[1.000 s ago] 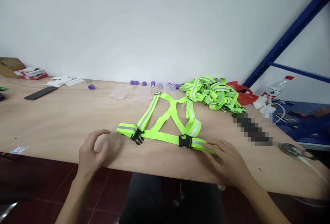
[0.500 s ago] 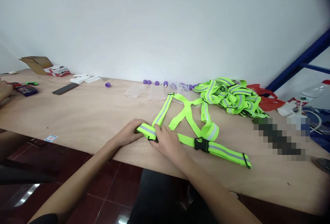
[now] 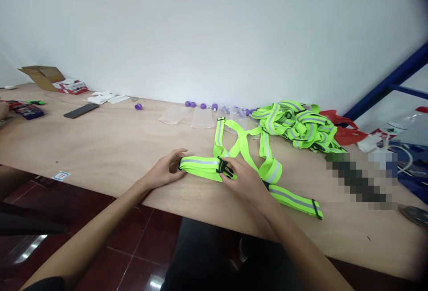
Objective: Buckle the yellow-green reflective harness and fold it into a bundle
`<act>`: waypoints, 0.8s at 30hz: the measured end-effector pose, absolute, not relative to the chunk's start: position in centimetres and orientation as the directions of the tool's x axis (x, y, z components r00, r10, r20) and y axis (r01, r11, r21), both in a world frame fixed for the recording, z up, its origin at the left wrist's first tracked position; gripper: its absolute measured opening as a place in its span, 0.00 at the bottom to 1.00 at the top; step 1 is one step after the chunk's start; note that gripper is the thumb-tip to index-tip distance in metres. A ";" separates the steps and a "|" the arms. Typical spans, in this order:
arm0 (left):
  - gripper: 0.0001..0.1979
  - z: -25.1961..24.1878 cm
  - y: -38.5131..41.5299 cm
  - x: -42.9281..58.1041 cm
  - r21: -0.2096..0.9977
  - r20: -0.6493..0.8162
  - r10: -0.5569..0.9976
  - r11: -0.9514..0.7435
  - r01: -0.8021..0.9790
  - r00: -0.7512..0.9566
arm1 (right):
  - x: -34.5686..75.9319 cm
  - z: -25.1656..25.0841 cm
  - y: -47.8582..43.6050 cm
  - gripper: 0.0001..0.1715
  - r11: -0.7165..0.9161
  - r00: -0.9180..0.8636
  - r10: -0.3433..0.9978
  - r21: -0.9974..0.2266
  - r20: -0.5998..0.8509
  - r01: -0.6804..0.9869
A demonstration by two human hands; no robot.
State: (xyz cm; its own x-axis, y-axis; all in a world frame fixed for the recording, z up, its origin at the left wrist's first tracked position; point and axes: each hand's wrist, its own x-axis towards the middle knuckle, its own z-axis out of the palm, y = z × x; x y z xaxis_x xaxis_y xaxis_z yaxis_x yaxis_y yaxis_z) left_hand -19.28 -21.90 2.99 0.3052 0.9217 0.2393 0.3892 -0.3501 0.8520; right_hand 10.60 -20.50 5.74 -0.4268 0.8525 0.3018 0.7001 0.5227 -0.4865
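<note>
A neon-yellow reflective harness (image 3: pixel 242 141) with grey stripes lies spread on the table, its straps crossing at the middle. My left hand (image 3: pixel 163 169) grips the left end of its waist strap (image 3: pixel 200 163) by the black slider, thumb and fingers on either side. A black pronged buckle (image 3: pixel 223 166) on the same strap is pinched in my right hand (image 3: pixel 244 179). The strap is drawn straight between both hands. To the right, the other waist strap (image 3: pixel 294 199) lies flat with a black slider (image 3: pixel 316 209) at its end; its buckle half is mostly behind my right hand.
A heap of similar harnesses (image 3: pixel 297 126) sits at the back right beside a red plastic bag (image 3: pixel 347 130). Clear bags (image 3: pixel 202 118) and several purple caps (image 3: pixel 203 106) line the wall. Farther left are a dark flat bar (image 3: pixel 81 110) and an open cardboard box (image 3: pixel 43 76). Another person's hand (image 3: pixel 4 110) shows at the far left.
My right hand has moved right and taken the pronged buckle along the waist strap, which is now straighter. My left hand stays at the strap's left end.
</note>
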 end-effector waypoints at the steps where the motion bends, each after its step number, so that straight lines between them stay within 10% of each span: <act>1: 0.30 2.9 -21.9 -19.2 0.873 0.250 0.929 -0.338 0.353 0.271 | 11.0 5.7 -20.7 0.21 0.520 -0.422 0.854 -0.499 0.304 0.693; 9: 0.16 4.2 -22.7 -19.8 0.904 0.237 0.945 -0.300 0.305 0.226 | 12.3 3.1 -22.3 0.17 0.524 -0.451 0.850 -0.517 0.271 0.677; 24: 0.21 6.4 -22.3 -19.7 0.415 0.148 0.833 -0.542 0.731 0.534 | 12.4 1.6 -22.3 0.18 0.629 -0.494 0.761 -0.295 0.419 0.719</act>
State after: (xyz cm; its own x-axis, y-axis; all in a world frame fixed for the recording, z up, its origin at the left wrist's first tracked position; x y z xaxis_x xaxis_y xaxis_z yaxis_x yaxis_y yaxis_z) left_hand -19.65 -22.26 6.36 0.5335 0.8328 0.1478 0.7311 -0.5419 0.4145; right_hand 12.45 -22.29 1.63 -0.4945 0.7614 0.4192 0.7188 0.6294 -0.2952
